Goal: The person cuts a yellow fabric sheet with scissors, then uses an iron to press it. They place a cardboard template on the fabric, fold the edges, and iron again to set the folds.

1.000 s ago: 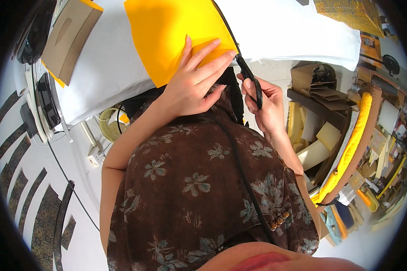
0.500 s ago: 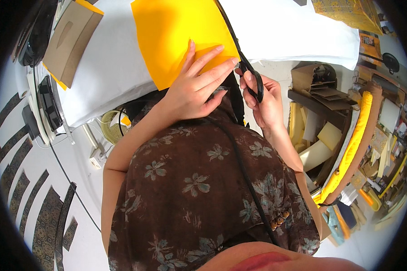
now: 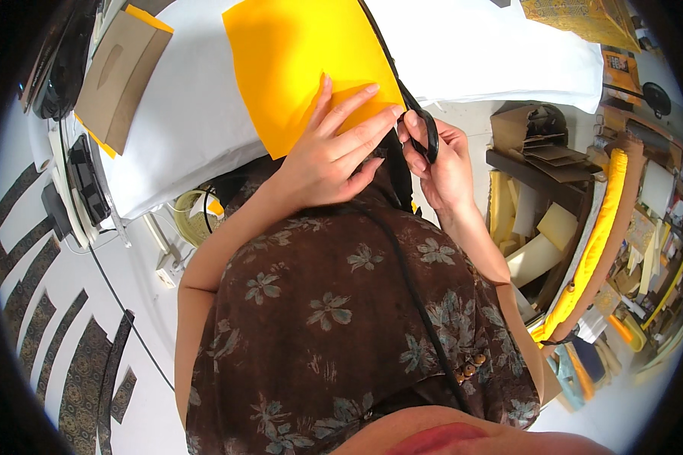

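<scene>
Head view, only one I've got: yellow sheet (image 3: 303,61) lies on the white-covered table (image 3: 501,57), near corner past the table's front edge. Top end's cropped, so I can't call its full long axis; its right side slants down toward the right hand (image 3: 449,171). That hand is nearer that side, fingers curled round a black looped handle (image 3: 432,136), scissors I'd guess. Left hand (image 3: 322,163) on the sheet's near end, fingers extended and spread, gripping nothing. Can't separate blades from the dark line alongside.
</scene>
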Motion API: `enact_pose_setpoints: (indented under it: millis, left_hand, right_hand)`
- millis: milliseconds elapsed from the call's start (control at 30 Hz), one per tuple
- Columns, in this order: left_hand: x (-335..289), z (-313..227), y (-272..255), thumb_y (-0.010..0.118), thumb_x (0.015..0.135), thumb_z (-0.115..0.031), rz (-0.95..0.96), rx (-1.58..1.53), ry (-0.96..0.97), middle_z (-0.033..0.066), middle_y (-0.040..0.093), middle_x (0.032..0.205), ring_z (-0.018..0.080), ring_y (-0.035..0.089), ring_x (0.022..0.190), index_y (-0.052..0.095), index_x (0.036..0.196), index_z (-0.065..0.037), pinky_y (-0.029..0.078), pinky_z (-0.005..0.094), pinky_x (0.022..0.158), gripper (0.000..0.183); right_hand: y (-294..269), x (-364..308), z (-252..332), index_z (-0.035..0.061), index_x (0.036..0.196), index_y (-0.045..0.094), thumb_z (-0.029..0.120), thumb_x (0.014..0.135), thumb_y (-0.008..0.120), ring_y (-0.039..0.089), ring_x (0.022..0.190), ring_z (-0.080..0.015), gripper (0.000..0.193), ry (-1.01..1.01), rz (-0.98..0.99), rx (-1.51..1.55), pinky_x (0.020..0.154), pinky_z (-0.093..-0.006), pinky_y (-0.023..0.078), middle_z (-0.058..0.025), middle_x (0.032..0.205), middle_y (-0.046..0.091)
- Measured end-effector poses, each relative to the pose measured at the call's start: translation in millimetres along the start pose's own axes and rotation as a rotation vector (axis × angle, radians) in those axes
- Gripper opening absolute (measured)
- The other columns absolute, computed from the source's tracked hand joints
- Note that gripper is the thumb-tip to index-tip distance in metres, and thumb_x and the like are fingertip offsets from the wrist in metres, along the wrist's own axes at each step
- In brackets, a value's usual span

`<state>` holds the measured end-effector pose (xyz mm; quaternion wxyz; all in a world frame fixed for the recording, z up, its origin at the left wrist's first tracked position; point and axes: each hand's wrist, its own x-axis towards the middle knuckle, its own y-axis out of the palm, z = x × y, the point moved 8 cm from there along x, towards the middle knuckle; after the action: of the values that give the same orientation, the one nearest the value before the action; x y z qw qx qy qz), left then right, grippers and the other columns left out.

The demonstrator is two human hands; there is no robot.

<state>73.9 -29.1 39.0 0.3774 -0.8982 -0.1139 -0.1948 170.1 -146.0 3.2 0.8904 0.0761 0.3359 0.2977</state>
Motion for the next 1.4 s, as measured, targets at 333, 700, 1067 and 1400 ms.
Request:
enact_pose_setpoints:
  millis: [333,700,1067,1400]
  left_hand:
    - [0,-7,-1,0.077,0.080,-0.011,0.024,0.049,0.041,0.0061,0.060,0.143,0.0355,0.049,0.142,0.066,0.133,-0.001,0.020,0.0690,0.121,0.055]
    - [-3,-8,1,0.076,0.081,-0.012,0.041,0.060,0.052,0.0062,0.061,0.143,0.0330,0.049,0.142,0.067,0.131,0.000,0.020,0.0692,0.121,0.053]
    - [-21,19,-37,0.074,0.078,-0.001,-0.090,0.064,-0.121,0.0158,0.065,0.131,0.0352,0.061,0.130,0.066,0.125,0.003,0.026,0.0589,0.122,0.048]
    - [58,66,-7,0.061,0.100,-0.042,-0.109,0.634,-0.319,0.0290,0.047,0.149,0.0460,0.040,0.144,0.046,0.145,0.008,0.028,0.0569,0.121,0.069]
  right_hand:
    - [-1,12,3,0.0005,0.085,0.069,0.027,0.096,0.076,0.043,0.048,-0.0042,0.029,0.025,-0.028,0.035,0.043,-0.0212,0.027,0.0003,0.074,0.060]
    - [4,22,5,0.0009,0.090,0.072,0.027,0.095,0.077,0.042,0.049,-0.0034,0.027,0.036,-0.005,0.047,0.043,-0.0208,0.027,0.0033,0.069,0.058]
    - [1,22,18,-0.0059,0.105,0.072,0.025,0.098,0.073,0.043,0.047,-0.0030,0.032,-0.088,0.027,0.050,0.040,-0.0195,0.026,-0.0007,0.075,0.062]
    - [-35,0,69,-0.0131,0.120,0.067,0.032,0.097,0.071,0.043,0.051,-0.0050,0.050,-0.418,0.054,-0.033,0.046,-0.0203,0.028,-0.0075,0.084,0.065]
